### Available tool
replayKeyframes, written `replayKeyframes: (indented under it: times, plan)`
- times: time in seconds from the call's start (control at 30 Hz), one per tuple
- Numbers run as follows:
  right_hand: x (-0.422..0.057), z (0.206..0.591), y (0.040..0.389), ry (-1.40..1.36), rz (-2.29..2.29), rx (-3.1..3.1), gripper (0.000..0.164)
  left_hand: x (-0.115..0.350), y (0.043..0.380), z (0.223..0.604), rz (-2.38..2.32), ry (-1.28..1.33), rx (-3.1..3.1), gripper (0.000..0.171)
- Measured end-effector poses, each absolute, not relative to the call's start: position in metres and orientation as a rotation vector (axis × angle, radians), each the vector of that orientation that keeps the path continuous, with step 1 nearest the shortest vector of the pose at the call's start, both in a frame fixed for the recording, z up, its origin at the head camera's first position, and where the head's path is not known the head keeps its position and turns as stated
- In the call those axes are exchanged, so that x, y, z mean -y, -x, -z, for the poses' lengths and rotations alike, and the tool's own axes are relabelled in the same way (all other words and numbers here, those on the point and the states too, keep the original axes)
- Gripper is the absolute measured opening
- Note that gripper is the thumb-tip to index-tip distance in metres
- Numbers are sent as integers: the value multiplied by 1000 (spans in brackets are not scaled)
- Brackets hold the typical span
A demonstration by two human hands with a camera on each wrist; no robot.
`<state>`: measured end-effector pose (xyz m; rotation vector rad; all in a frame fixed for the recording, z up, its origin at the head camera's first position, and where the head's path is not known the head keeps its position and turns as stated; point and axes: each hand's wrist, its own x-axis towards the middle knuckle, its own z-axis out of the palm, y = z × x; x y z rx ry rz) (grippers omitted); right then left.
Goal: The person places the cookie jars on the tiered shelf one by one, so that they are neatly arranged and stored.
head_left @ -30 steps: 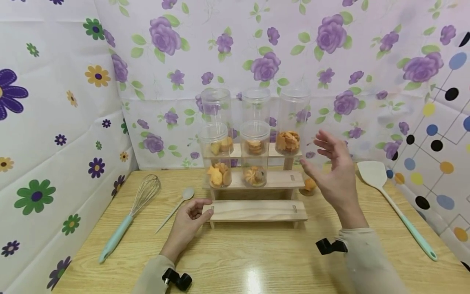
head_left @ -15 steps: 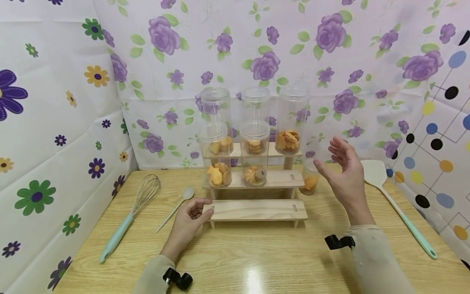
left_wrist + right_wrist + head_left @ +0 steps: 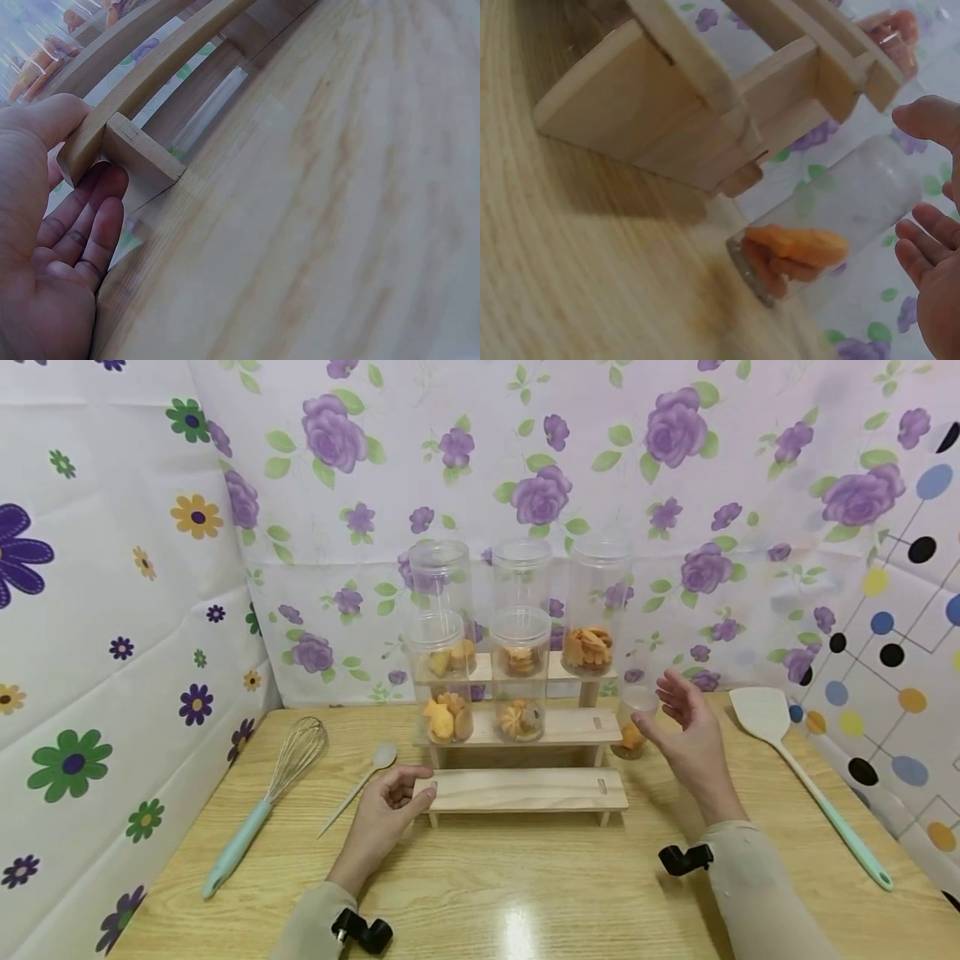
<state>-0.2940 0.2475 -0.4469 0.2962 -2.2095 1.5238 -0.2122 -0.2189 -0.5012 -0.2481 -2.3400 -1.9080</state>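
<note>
A three-tier wooden display stand point(image 3: 517, 789) stands mid-table. My left hand point(image 3: 384, 810) grips the left end of its lowest shelf, thumb on top and fingers curled beneath the board point(image 3: 142, 82), as the left wrist view shows. Right of the stand, a clear jar point(image 3: 862, 199) with orange cookies point(image 3: 795, 247) at its bottom stands upright on the table. Beside it is my right hand point(image 3: 693, 747), thumb spread from the fingers and nothing held. In the right wrist view, its thumb and fingers point(image 3: 911, 259) stand around the jar's upper end.
On the middle tier stand two cookie jars point(image 3: 438, 681) point(image 3: 521, 681); three more, including a right-hand jar point(image 3: 597, 610), occupy the top tier. A whisk point(image 3: 266, 810) and a spoon point(image 3: 367, 777) lie left, a white turner point(image 3: 810, 777) right. Patterned cloths point(image 3: 480, 443) hang behind and beside the table.
My right hand first shifted right, away from the stand, then came back left and lower beside the jar. My left hand keeps its grip on the shelf end.
</note>
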Motion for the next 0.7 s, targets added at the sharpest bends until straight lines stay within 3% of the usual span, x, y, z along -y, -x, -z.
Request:
replayKeyframes:
  times: [0.7]
  plan:
    - [-249, 486, 304, -280, -1583, 2338, 74, 220, 211, 501, 1904, 258, 2345, 28]
